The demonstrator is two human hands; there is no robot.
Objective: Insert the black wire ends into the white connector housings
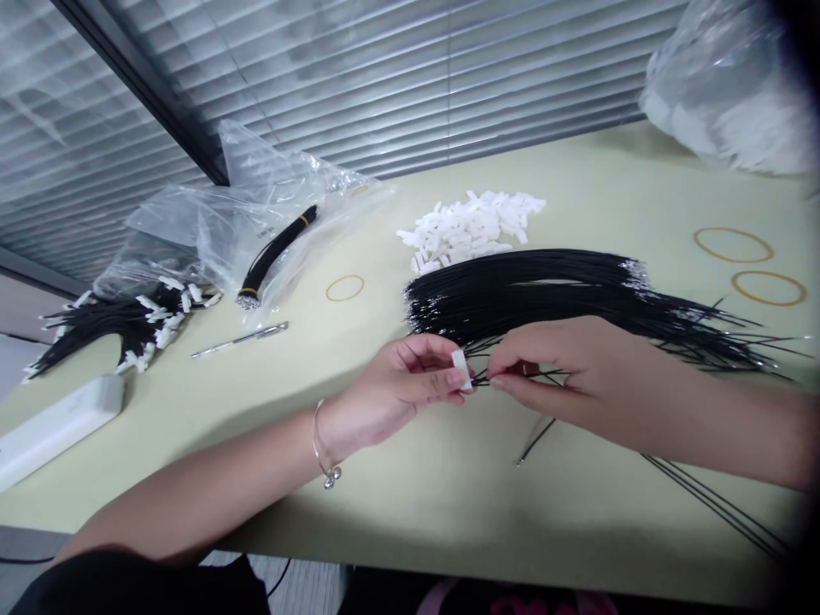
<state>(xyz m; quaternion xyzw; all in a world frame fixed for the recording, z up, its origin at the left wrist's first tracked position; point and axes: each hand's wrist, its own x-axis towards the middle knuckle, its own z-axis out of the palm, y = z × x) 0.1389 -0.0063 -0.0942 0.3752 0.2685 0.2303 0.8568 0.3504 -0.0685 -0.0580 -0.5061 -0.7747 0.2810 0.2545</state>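
My left hand (410,380) pinches a small white plastic connector housing (462,370) between thumb and fingers. Close on its right, my right hand (551,367) is closed on thin black wires (536,440), whose ends reach the housing. Whether the wire tips sit inside it I cannot tell. One loose wire end hangs below my right hand, and several wires trail out under the right wrist. Just behind both hands lies a thick pile of black wires (525,286) with shiny metal terminals at the ends. A heap of white connector housings (474,226) is beyond it.
Rubber bands (769,289) lie at the right and left of the pile. A banded wire bundle (277,256) rests on clear plastic bags (192,231). Nearby are a pen (240,340), finished-looking wires with housings (121,329), and a white box-shaped object (64,427). A filled bag (736,94) stands back right.
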